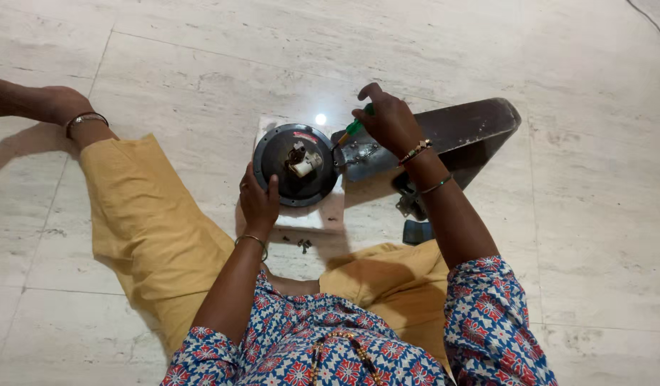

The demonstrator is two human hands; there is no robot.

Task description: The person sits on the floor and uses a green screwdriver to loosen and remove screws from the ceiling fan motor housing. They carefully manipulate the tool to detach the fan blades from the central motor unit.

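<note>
A round black ceiling-fan motor (296, 164) rests on a white block (323, 214) on the floor. My left hand (258, 201) grips the motor's near left rim. My right hand (388, 119) holds a green-handled screwdriver (351, 130), its tip at the metal bracket (358, 154) where a dark brown fan blade (462, 127) joins the motor. White wiring parts sit at the motor's centre.
I sit on a pale marble tile floor (573, 214) with legs in tan trousers (151, 229) spread either side. A few small screws (303, 245) lie near the block. A dark bracket (416, 230) lies under my right forearm. A foot with an anklet (76, 114) is at the left.
</note>
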